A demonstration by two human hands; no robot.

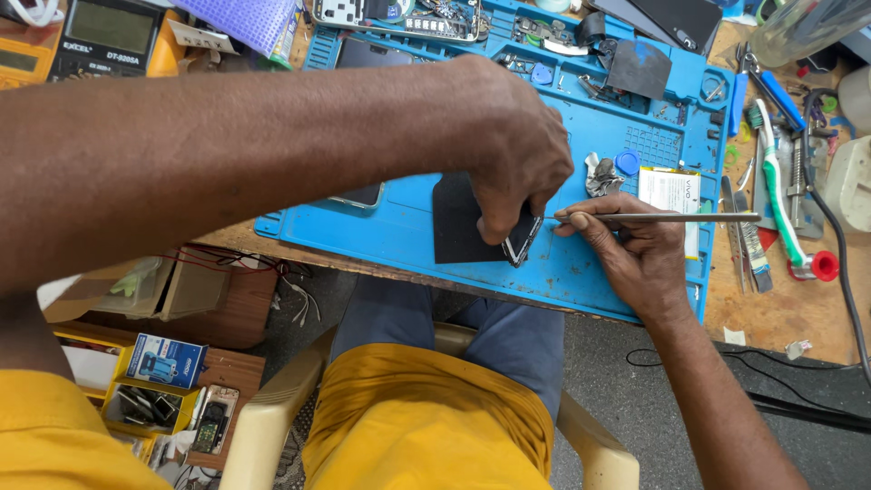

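Phone frame point(523, 243) near blue mat point(399, 227) front edge

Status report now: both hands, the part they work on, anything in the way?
Left hand pins dark part on blue mat. Right hand holds metal tool. Nothing between them.

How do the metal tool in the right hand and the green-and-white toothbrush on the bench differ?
The metal tool is thin, plain and silver; the toothbrush is thicker, green and white.
The tool lies level across the picture, gripped by the right hand; the toothbrush runs top to bottom, untouched.
The tool's tip meets the dark part under the left hand; the toothbrush lies off the blue mat.
Both are long and slim.
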